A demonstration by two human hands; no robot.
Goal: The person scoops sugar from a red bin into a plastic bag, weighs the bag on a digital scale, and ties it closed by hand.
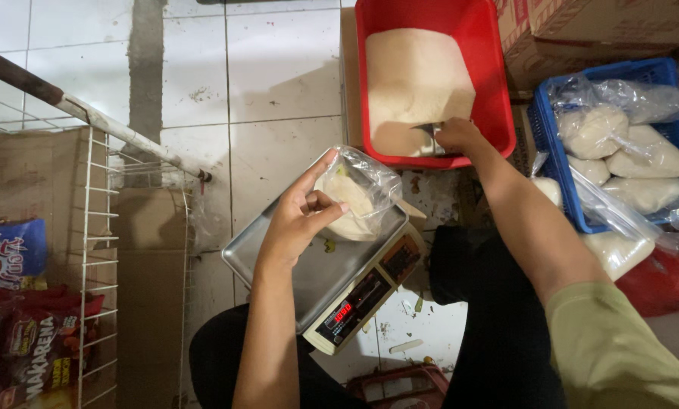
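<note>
While weighed, clear bag in hands

Between your left hand and your right hand, bare tiled floor lay open, giving you room to pass. Beyond your right grip the red tub's wall closed in; a blue basket of filled bags blocked its outer side. A wire rack stood well outside your left grip.
</note>
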